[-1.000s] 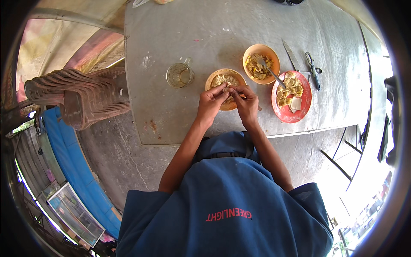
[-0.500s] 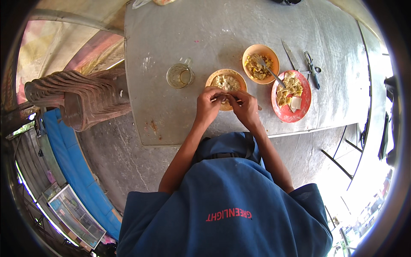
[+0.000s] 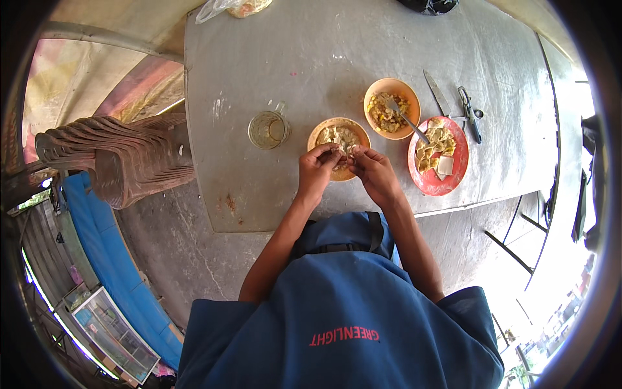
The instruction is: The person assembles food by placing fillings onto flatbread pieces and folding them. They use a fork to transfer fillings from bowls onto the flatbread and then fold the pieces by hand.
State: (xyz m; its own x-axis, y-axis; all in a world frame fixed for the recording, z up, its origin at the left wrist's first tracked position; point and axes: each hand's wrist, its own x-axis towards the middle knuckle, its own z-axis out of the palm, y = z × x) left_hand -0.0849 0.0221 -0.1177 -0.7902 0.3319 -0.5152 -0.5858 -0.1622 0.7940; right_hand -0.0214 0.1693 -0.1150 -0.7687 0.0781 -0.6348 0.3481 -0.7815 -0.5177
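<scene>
A small pale dumpling wrapper [image 3: 344, 153] is pinched between left hand [image 3: 317, 170] and right hand [image 3: 374, 174], just below the tan bowl [image 3: 322, 131] at frame centre, both equally near.

We see the left hand [image 3: 319, 170] and right hand [image 3: 374, 174] meeting over the near rim of a tan bowl [image 3: 338, 139] on the grey metal surface [image 3: 311, 58], fingers [image 3: 332, 154] pinching what seems to be a small pale wrapper between them. A glass mug [image 3: 269, 129] stands just left of that bowl. To the right sit an orange bowl [image 3: 391, 100] with a spoon [image 3: 407, 120], a red plate [image 3: 438, 155], a knife [image 3: 437, 92] and scissors [image 3: 469, 113].
</scene>
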